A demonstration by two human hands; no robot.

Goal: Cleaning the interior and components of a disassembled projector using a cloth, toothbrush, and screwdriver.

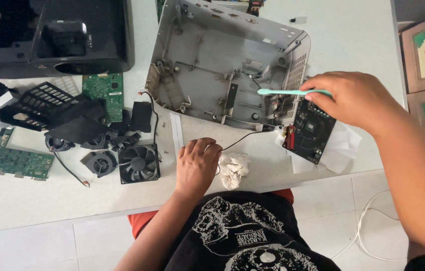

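My right hand (355,100) grips a teal toothbrush (285,92), held level with its head over the right side of an open grey plastic casing (207,65). Just below that hand a dark circuit board (310,130) lies on white paper. My left hand (196,165) rests knuckles-up on the white table (32,200), fingers curled, touching a thin black wire (242,138) that runs to the casing. A crumpled white tissue (233,169) lies right beside my left hand.
A black square fan (138,163), smaller round fans (101,163), black plastic parts (47,108) and green circuit boards (103,93) crowd the left. A black device housing (52,35) stands at the back left. A white cable (368,221) lies on the tiled floor.
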